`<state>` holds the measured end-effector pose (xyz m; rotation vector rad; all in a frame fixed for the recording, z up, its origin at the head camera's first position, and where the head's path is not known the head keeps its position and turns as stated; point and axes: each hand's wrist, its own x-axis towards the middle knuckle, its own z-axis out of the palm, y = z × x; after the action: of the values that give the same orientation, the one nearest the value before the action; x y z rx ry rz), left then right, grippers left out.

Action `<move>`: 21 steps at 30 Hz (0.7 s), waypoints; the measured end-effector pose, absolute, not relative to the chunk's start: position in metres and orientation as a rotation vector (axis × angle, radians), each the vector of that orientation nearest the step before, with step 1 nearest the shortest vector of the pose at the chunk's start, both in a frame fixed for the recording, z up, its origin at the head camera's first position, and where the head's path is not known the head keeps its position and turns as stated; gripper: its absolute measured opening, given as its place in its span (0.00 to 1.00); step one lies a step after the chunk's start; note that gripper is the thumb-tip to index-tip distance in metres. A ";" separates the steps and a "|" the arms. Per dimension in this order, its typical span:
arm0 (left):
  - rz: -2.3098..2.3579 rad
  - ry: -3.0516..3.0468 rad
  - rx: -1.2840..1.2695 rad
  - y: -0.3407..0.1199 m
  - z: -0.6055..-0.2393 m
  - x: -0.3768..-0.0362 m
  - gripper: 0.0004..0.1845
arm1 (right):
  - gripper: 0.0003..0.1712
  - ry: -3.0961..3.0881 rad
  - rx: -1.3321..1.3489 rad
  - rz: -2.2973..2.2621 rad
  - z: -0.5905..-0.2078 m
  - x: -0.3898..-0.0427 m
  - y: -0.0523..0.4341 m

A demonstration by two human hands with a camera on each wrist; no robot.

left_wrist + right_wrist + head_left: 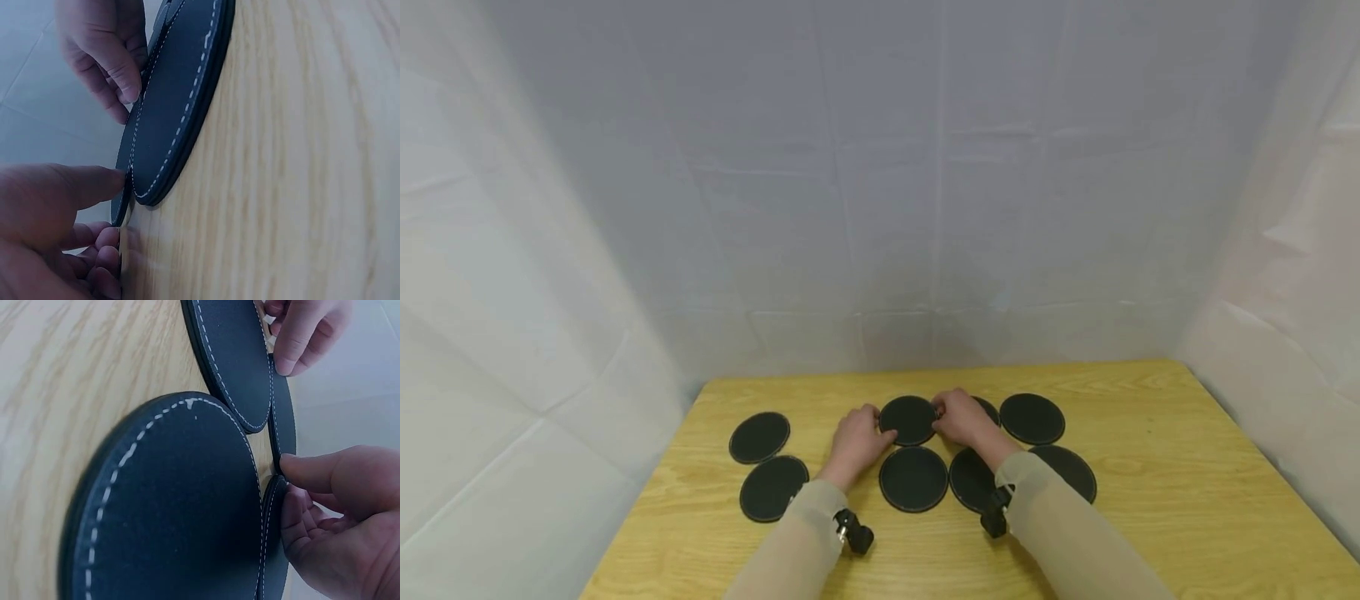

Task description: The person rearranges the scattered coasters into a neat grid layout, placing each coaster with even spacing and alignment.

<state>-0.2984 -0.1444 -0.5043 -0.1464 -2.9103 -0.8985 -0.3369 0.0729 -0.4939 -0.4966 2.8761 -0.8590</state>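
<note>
Both hands are at a round black coaster (908,419) with pale edge stitching, in the back row near the middle of the table. My left hand (856,440) holds its left edge, thumb on the rim (120,203) and the other fingers curled beside it. On the opposite side my right hand (961,417) grips the right edge between thumb and fingers. Directly in front lies another black coaster (913,479), its rim close to the held one. A back-row coaster (269,537) sits right beside my right fingers and is partly hidden by that hand in the head view.
Right of the middle, a coaster (970,482) lies partly under the right forearm. Farther right are a back coaster (1032,418) and a front one (1069,471). Two more coasters (760,437) lie at the left. White sheeting (880,208) encloses the wooden table (1165,467).
</note>
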 end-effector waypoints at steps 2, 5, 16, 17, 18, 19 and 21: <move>-0.894 -2.910 -0.151 -0.145 -0.505 -0.299 0.23 | 0.19 2.871 -0.501 -0.873 -0.494 -0.337 0.073; -0.900 -2.918 -0.146 -0.146 -0.506 -0.299 0.24 | 0.20 2.869 -0.511 -0.883 -0.495 -0.337 0.073; -0.913 -2.921 -0.156 -0.146 -0.506 -0.297 0.25 | 0.21 2.867 -0.495 -0.887 -0.495 -0.336 0.074; -0.911 -2.920 -0.159 -0.146 -0.505 -0.297 0.24 | 0.21 2.865 -0.491 -0.889 -0.494 -0.336 0.074; -0.907 -2.921 -0.161 -0.146 -0.505 -0.297 0.24 | 0.21 2.864 -0.489 -0.891 -0.494 -0.336 0.074; -0.904 -2.922 -0.163 -0.146 -0.505 -0.297 0.24 | 0.21 2.864 -0.487 -0.891 -0.493 -0.336 0.074; -0.894 -2.925 -0.168 -0.146 -0.505 -0.296 0.25 | 0.21 2.863 -0.489 -0.893 -0.493 -0.335 0.074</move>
<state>-0.2962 -0.1461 -0.5055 -0.1679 -2.9253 -0.8942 -0.3353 0.0737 -0.4928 -0.4894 2.8632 -0.8932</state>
